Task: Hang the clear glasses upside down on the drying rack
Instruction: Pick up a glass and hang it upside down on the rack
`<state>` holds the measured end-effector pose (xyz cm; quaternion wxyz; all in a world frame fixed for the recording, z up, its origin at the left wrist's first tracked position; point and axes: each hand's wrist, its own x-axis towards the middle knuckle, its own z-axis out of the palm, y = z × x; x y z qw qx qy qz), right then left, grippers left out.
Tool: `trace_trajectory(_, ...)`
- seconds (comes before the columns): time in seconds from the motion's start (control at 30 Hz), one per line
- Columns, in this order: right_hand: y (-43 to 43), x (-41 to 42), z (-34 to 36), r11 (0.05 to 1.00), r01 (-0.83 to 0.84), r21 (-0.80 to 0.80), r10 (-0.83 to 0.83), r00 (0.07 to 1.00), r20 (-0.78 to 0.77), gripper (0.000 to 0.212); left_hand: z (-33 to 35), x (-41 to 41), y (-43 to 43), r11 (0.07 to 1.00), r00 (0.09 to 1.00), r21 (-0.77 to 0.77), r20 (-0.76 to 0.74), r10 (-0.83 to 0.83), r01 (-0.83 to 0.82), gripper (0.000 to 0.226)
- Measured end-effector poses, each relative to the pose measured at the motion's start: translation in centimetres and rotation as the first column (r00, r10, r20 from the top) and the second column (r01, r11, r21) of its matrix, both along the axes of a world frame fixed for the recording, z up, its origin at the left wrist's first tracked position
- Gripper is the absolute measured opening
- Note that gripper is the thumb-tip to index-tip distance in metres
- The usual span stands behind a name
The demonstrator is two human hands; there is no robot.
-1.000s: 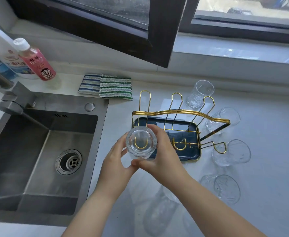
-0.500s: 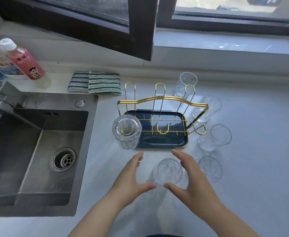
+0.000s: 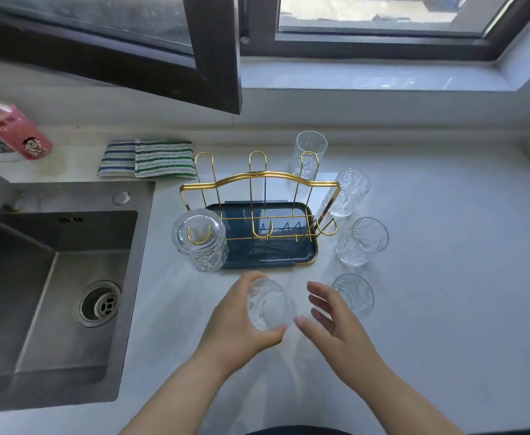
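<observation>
A gold wire drying rack (image 3: 259,178) on a dark blue tray (image 3: 304,255) stands on the counter. One clear glass (image 3: 199,238) hangs upside down on its front left prong. My left hand (image 3: 240,321) grips a ribbed clear glass (image 3: 270,304) just in front of the tray. My right hand (image 3: 335,321) hovers beside it with fingers spread, holding nothing. Several more clear glasses stand to the right of the rack: a tall one (image 3: 308,153) at the back, then (image 3: 348,193), (image 3: 362,241) and the nearest (image 3: 353,293).
A steel sink (image 3: 47,277) with a drain fills the left side. Striped cloths (image 3: 145,158) lie behind the rack. A pink bottle (image 3: 15,131) stands at the far left. An open window frame (image 3: 213,51) hangs over the counter's back.
Both hands let go of the glass now hanging on the rack's front left prong and drew back. My left hand has since closed on another glass in front of the tray.
</observation>
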<state>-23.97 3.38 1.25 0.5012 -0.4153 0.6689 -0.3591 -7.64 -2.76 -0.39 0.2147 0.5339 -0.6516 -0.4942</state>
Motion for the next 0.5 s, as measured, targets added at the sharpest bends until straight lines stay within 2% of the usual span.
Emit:
trace_trajectory(0.07, 0.1, 0.0, 0.5, 0.988, 0.080, 0.132, -0.101, 0.981, 0.167, 0.035, 1.4, 0.8, 0.3, 0.997, 0.988, 0.043, -0.140, 0.071, -0.065, 0.060)
trace_trajectory(0.1, 0.0, 0.0, 0.7, 0.971, 0.094, 0.218, -0.160, 0.938, 0.306, 0.041, 2.1, 1.1, 0.5, 0.995, 0.974, 0.058, -0.209, 0.092, -0.081, 0.060)
trace_trajectory(0.17, -0.2, 0.2, 1.2, 0.938, 0.047, 0.344, -0.256, 0.764, 0.593, 0.049, 3.4, 1.4, 0.8, 0.994, 0.934, 0.074, -0.345, 0.096, -0.075, 0.061)
trace_trajectory(0.23, -0.7, 0.4, 2.3, 0.944, -0.036, 0.327, -0.235, 0.621, 0.747, 0.048, 4.3, 1.3, 1.2, 0.996, 0.881, 0.075, -0.466, 0.082, -0.053, 0.062)
trace_trajectory(0.27, -1.0, 0.4, 2.9, 0.959, -0.057, 0.277, -0.191, 0.591, 0.784, 0.049, 4.6, 1.3, 1.3, 0.996, 0.863, 0.073, -0.498, 0.083, -0.054, 0.062)
trace_trajectory(0.33, -1.8, 0.4, 4.0, 0.986, -0.027, 0.165, -0.113, 0.623, 0.774, 0.050, 5.3, 1.3, 1.4, 0.996, 0.868, 0.050, -0.489, 0.090, -0.075, 0.063)
trace_trajectory(0.37, -2.3, 0.2, 4.5, 0.994, 0.014, 0.110, -0.091, 0.672, 0.735, 0.052, 5.6, 1.3, 1.3, 0.996, 0.896, 0.012, -0.435, 0.089, -0.093, 0.064)
trace_trajectory(0.43, -3.5, -0.3, 5.9, 0.993, 0.108, -0.038, -0.068, 0.822, 0.565, 0.056, 6.4, 1.4, 0.6, 0.984, 0.971, -0.138, -0.226, 0.083, -0.117, 0.066)
trace_trajectory(0.5, -4.8, -0.7, 7.6, 0.975, 0.078, -0.208, -0.005, 0.943, 0.332, 0.063, 7.2, 1.3, -0.4, 0.947, 0.996, -0.309, -0.038, 0.076, -0.084, 0.069)
